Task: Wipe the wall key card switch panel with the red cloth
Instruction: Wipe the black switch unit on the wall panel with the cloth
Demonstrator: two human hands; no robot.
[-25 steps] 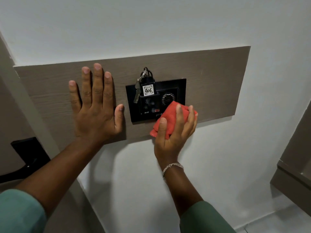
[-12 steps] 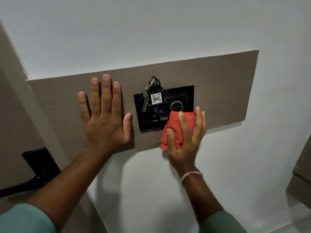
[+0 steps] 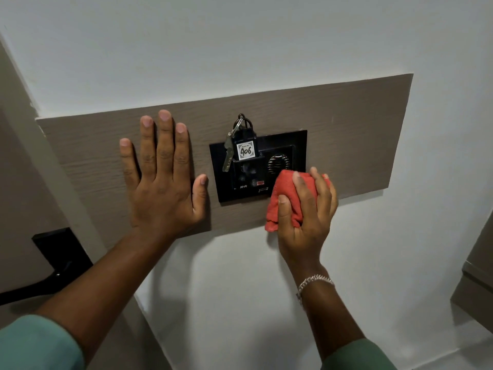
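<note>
My right hand [image 3: 304,209] is clamped on the cloth [image 3: 284,198], a bunched wad of red terry pressed over the panel's [image 3: 296,141] lower right corner. The unwiped part lies from about 9 to 12 o'clock of that hand, so my guess is the stroke should run leftward along the panel's long axis, which is horizontal. The right hand is the nearer one and already touching. My left hand [image 3: 162,182] lies flat with fingers spread on the board [image 3: 354,134], thumb just beside the panel's left edge, gripping nothing.

The panel is glossy black plastic, rectangular, with a ribbed round grille and raised buttons. At its 12 o'clock a key tag [image 3: 245,150] and metal key [image 3: 227,153] hang in the slot, likely to snag the cloth. The board is matte, wood-grained laminate on a smooth white wall [image 3: 240,44].
</note>
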